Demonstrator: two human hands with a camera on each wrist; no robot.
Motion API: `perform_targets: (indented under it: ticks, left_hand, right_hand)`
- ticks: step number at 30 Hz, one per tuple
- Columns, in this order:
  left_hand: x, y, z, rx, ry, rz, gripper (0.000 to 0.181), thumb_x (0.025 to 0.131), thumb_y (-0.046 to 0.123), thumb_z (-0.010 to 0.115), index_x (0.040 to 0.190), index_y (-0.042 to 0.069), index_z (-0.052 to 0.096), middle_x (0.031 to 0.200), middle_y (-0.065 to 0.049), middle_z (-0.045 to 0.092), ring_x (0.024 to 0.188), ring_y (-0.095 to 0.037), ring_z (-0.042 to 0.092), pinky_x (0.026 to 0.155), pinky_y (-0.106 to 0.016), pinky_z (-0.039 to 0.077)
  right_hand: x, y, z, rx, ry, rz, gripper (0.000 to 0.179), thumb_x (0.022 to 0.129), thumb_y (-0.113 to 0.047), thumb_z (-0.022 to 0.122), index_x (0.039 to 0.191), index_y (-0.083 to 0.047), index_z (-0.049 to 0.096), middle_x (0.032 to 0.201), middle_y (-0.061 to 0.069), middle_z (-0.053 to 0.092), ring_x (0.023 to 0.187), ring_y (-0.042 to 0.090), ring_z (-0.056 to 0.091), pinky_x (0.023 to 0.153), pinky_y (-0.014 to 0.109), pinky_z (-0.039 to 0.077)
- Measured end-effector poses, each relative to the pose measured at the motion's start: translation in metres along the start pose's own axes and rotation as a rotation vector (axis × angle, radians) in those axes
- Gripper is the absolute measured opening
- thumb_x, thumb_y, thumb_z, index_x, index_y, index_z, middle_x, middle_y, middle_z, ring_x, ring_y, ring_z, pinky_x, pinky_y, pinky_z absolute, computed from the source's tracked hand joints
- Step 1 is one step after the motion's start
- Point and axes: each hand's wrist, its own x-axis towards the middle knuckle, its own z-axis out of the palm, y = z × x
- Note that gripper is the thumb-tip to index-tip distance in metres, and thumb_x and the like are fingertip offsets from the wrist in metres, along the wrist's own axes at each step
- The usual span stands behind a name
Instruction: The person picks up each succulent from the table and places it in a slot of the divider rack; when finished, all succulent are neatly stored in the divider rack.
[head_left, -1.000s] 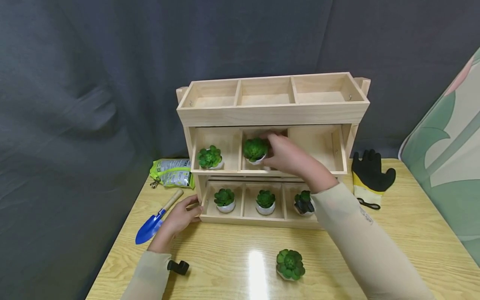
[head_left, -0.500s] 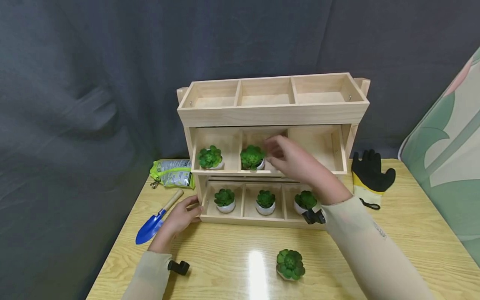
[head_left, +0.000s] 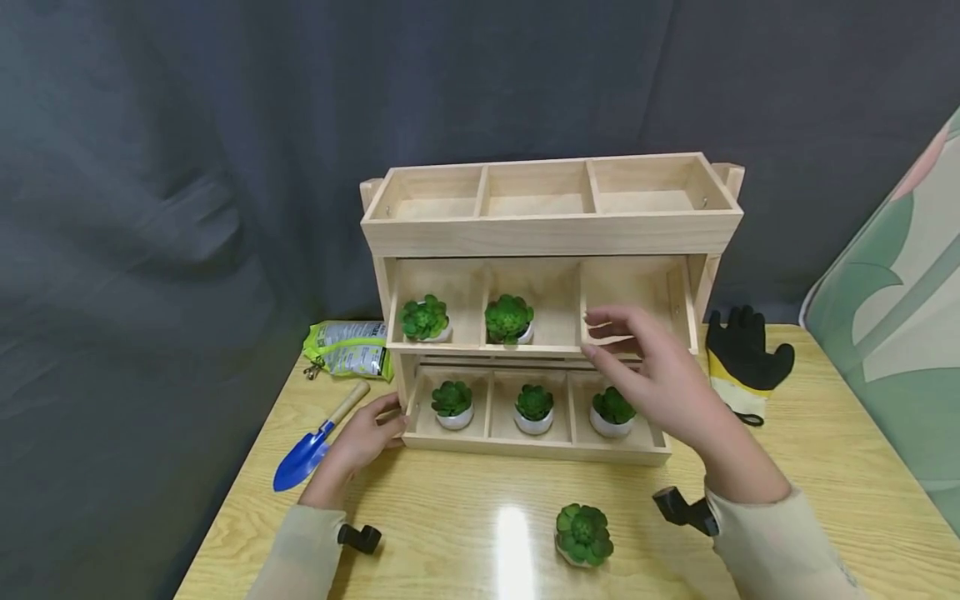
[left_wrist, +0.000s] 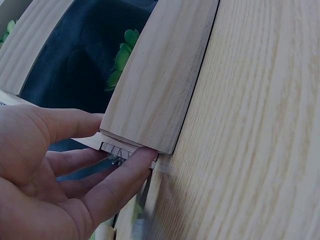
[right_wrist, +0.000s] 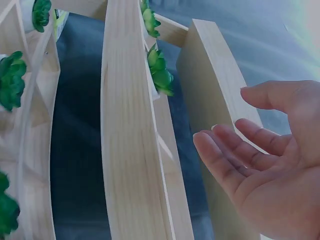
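Note:
A three-tier wooden plant stand (head_left: 555, 236) stands on the table. My left hand (head_left: 369, 432) grips the front left corner of its bottom tray (left_wrist: 150, 85), fingers and thumb on the wood. My right hand (head_left: 660, 371), its fingers loosely bent and holding nothing, hovers in front of the right side of the stand. In the middle tray, one potted succulent (head_left: 425, 318) sits in the left compartment and another succulent (head_left: 509, 318) in the centre one. The bottom tray holds a potted succulent (head_left: 452, 403) in each of its three compartments. One more succulent (head_left: 583, 535) is on the table in front.
Left of the stand lie a blue trowel (head_left: 315, 442) with a wooden handle and a green-and-grey bag (head_left: 348, 347). A black and yellow work glove (head_left: 742, 358) is to the right. Dark cloth (head_left: 480, 75) hangs behind the stand.
My right hand has let go of the succulent in the middle tray's centre compartment and moved right and towards me. That succulent stays there. My left hand keeps its place at the corner.

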Motion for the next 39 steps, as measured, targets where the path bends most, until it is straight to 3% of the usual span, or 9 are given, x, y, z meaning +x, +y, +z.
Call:
perform_targets:
  ticks: [3,8,16,22,27,30,34,39]
  left_hand:
    - [-0.001,0.000,0.000,0.003,-0.001,0.003,0.060,0.110,0.012,0.058,0.165,0.002,0.037,0.166,-0.029,0.040,0.143,-0.052,0.055,0.100,-0.050,0.064]
    - [-0.002,0.000,0.000,0.005,-0.001,0.006,0.059,0.110,0.013,0.058,0.165,0.002,0.038,0.166,-0.029,0.042,0.142,-0.051,0.056,0.100,-0.050,0.064]
    - [-0.002,-0.002,0.000,-0.001,0.003,0.011,0.058,0.110,0.011,0.058,0.164,0.002,0.038,0.165,-0.029,0.042,0.141,-0.051,0.057,0.099,-0.050,0.065]
    - [-0.002,-0.004,0.001,-0.008,0.004,0.010,0.059,0.110,0.012,0.058,0.164,0.003,0.038,0.165,-0.029,0.042,0.140,-0.051,0.058,0.099,-0.049,0.065]
    - [-0.002,-0.004,0.001,-0.002,0.006,0.007,0.059,0.110,0.013,0.058,0.165,0.003,0.038,0.166,-0.028,0.042,0.141,-0.050,0.058,0.100,-0.049,0.065]
    - [-0.002,-0.004,0.001,0.002,0.006,0.007,0.059,0.110,0.013,0.058,0.165,0.003,0.038,0.166,-0.028,0.042,0.141,-0.050,0.058,0.100,-0.049,0.065]
    - [-0.002,-0.003,0.001,0.000,0.006,-0.001,0.059,0.110,0.014,0.059,0.165,0.003,0.038,0.166,-0.028,0.041,0.141,-0.050,0.058,0.100,-0.049,0.064]
    - [-0.001,-0.002,0.001,0.000,0.013,-0.003,0.059,0.110,0.014,0.060,0.164,0.003,0.039,0.166,-0.028,0.042,0.142,-0.050,0.057,0.101,-0.050,0.064]
  right_hand:
    - [-0.017,0.004,-0.003,-0.006,0.052,-0.031,0.039,0.105,-0.014,0.070,0.143,-0.009,0.060,0.135,0.012,0.068,0.119,0.013,0.069,0.095,0.002,0.050]
    - [-0.042,0.014,-0.004,-0.028,0.102,-0.090,0.043,0.098,-0.002,0.075,0.140,-0.009,0.063,0.130,0.013,0.070,0.113,-0.012,0.061,0.096,0.001,0.049]
    - [-0.070,0.023,0.005,-0.065,0.083,-0.113,0.049,0.094,0.003,0.078,0.140,-0.007,0.062,0.127,0.003,0.070,0.110,-0.010,0.062,0.092,0.005,0.052]
    - [-0.091,0.029,0.019,0.008,-0.024,-0.094,0.058,0.094,-0.002,0.080,0.145,-0.018,0.058,0.132,-0.002,0.066,0.115,-0.005,0.064,0.090,0.018,0.061]
    - [-0.107,0.043,0.033,0.094,-0.141,0.017,0.057,0.100,-0.014,0.077,0.149,-0.028,0.052,0.141,0.000,0.063,0.120,-0.004,0.063,0.086,0.025,0.065]
    - [-0.117,0.055,0.040,0.159,-0.245,0.137,0.058,0.101,-0.024,0.077,0.152,-0.024,0.049,0.148,0.007,0.060,0.121,0.001,0.064,0.086,0.026,0.064]
    - [-0.127,0.069,0.046,0.238,-0.415,0.284,0.074,0.098,-0.034,0.080,0.158,-0.017,0.040,0.157,0.020,0.051,0.118,0.015,0.066,0.085,0.027,0.062]
    - [-0.136,0.083,0.052,0.302,-0.528,0.312,0.083,0.095,-0.033,0.083,0.159,-0.011,0.037,0.158,0.026,0.046,0.116,0.010,0.066,0.085,0.025,0.061]
